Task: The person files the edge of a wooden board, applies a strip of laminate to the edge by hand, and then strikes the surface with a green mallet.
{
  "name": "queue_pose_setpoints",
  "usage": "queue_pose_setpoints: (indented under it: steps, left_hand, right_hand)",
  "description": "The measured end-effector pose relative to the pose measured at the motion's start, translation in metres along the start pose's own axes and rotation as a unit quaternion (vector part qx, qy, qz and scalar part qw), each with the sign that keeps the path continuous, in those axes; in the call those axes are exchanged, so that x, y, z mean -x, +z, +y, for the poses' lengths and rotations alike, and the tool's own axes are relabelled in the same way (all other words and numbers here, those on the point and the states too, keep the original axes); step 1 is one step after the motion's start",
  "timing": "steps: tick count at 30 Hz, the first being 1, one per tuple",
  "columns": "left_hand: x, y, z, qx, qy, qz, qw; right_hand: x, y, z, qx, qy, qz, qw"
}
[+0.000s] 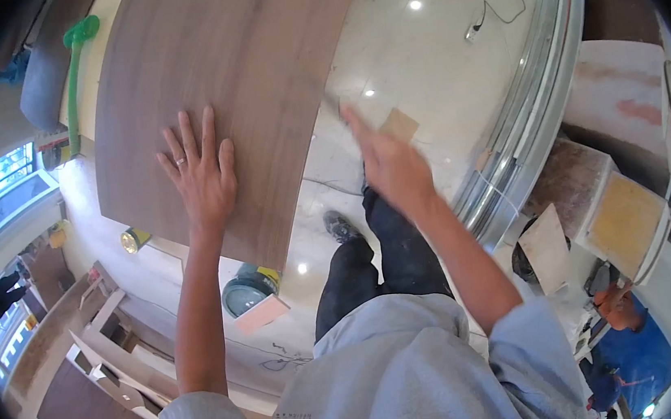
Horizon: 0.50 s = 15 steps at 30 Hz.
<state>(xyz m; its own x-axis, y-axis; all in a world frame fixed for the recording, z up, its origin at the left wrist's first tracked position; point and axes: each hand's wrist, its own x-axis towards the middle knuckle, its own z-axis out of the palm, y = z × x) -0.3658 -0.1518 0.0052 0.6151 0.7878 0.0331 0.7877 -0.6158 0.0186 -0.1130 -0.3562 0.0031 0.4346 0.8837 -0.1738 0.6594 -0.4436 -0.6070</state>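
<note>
A large brown wood-grain board (256, 79) lies in front of me. My left hand (206, 186) rests flat on it, fingers spread, with a ring on one finger. Just off the board's right edge is my right hand (396, 166), blurred by motion. Its index finger points forward and the other fingers look curled. A faint grey streak shows by the fingertip, too smeared to name.
A green long-handled item (75, 81) lies left of the board. Below the board stand a round container (248, 292) and a yellow can (134, 240). A small tan piece (400, 125) lies on the tiled floor. Metal profiles (516, 100) run along the right; another person (620, 309) is at lower right.
</note>
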Motion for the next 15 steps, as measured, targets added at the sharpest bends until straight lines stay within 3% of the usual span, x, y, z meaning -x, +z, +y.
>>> queue_pose_setpoints:
  steps: [3, 4, 7, 10, 14, 15]
  left_hand:
    - [0.004, -0.009, 0.009, 0.007, 0.043, -0.03, 0.999]
    - [0.01, -0.011, 0.025, 0.009, 0.06, -0.045, 0.997]
    - [0.012, -0.022, 0.085, 0.039, 0.122, -0.082, 0.988]
    - [-0.031, -0.006, 0.137, 0.049, 0.149, -0.04, 0.987]
    - [-0.173, 0.02, 0.175, 0.066, 0.202, 0.043, 0.976]
    - [-0.209, 0.019, 0.188, 0.097, 0.223, 0.068, 0.968]
  right_hand:
    - [-0.116, -0.038, 0.011, -0.036, 0.038, 0.083, 0.995]
    - [-0.134, -0.05, 0.017, -0.037, 0.053, 0.104, 0.993]
    - [-0.139, -0.088, 0.022, -0.21, 0.072, 0.223, 0.949]
    - [-0.101, -0.097, 0.059, -0.208, 0.12, 0.204, 0.949]
    - [-0.016, -0.067, 0.121, -0.213, 0.166, 0.2, 0.942]
    - [0.005, -0.07, 0.124, -0.199, 0.249, 0.139, 0.938]
